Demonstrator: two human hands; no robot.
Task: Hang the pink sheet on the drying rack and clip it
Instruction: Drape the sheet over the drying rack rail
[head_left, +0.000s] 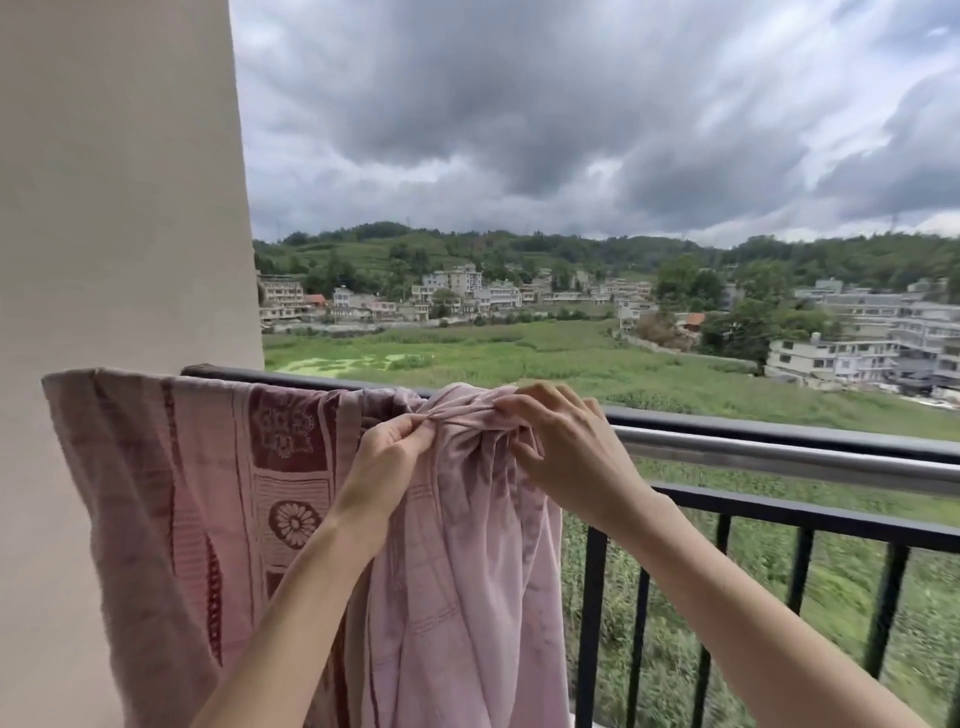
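Two hands gathering sheet on rail
Left hand (387, 447) and right hand (566, 447) are pinching the pink sheet (467, 519) bunched between them; the rail (779, 457) is extending rightward.

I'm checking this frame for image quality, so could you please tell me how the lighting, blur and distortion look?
Head view: flat overcast light with no hard shadows or glare; the left hand, right hand and pink sheet are fairly sharp; the grass behind the railing at lower right is smeared; wide-angle distortion bends the wall edge.
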